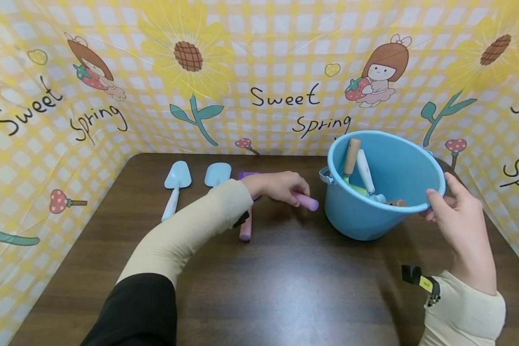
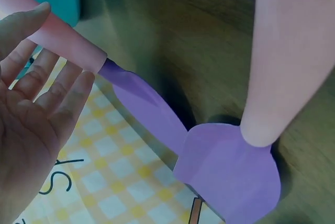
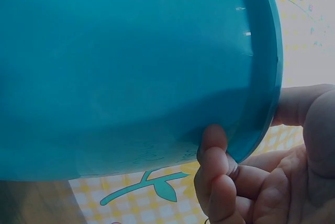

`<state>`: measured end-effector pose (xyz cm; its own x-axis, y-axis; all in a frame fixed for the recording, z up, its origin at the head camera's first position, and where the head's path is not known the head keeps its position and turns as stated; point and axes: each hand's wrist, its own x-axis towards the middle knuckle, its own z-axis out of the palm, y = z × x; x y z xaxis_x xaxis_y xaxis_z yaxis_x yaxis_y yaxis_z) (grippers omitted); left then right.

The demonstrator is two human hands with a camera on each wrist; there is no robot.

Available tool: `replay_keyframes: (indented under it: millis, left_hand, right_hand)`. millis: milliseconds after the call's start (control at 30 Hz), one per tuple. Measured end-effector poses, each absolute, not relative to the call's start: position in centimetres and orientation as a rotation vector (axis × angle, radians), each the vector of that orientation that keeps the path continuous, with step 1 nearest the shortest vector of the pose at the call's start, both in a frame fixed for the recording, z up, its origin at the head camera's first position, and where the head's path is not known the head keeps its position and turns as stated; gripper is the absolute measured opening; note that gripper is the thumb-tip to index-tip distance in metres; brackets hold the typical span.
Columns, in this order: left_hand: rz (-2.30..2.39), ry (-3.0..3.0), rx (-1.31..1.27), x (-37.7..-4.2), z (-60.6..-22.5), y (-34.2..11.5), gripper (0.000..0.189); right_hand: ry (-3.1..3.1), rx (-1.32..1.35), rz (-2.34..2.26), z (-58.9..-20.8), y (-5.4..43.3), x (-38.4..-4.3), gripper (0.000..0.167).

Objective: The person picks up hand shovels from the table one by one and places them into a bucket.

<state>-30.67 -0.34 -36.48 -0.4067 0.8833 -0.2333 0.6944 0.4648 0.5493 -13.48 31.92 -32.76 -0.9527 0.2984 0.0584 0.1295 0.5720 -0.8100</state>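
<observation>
My left hand (image 1: 283, 186) holds a toy trowel by its pink handle (image 1: 307, 202), thumb on one side and fingers on the other. Its narrow purple blade (image 2: 149, 109) shows in the left wrist view; in the head view my hand and forearm hide it. The handle's end points at a blue bucket (image 1: 359, 216). My right hand (image 1: 460, 216) grips the right side of the bucket's rim, thumb on top and fingers below. Inside the bucket stand a wooden-handled tool (image 1: 352, 156) and a tool with a pale blue handle (image 1: 365, 170).
A second purple toy shovel (image 2: 230, 166) with a pink handle (image 1: 245, 229) lies on the table, partly under my left forearm. Further left are a light blue trowel (image 1: 178, 175) and a light blue shovel (image 1: 218, 173). Yellow checked cloth (image 1: 268, 62) walls the table's back and sides.
</observation>
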Motion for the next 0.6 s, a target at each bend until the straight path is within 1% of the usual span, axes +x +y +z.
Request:
replay_keyframes:
  millis: [333, 600]
  left_hand:
    - [0.535, 2.269, 1.373, -30.0, -35.4, -1.2, 0.023]
    - [0.69, 2.293, 1.389, -29.1, -34.3, -2.1, 0.026]
  right_hand:
    - [-2.62, -0.354, 1.323, -32.7, 32.0, -13.5, 0.072]
    - [-2.623, -0.362, 1.328, -32.7, 31.9, -13.4, 0.072]
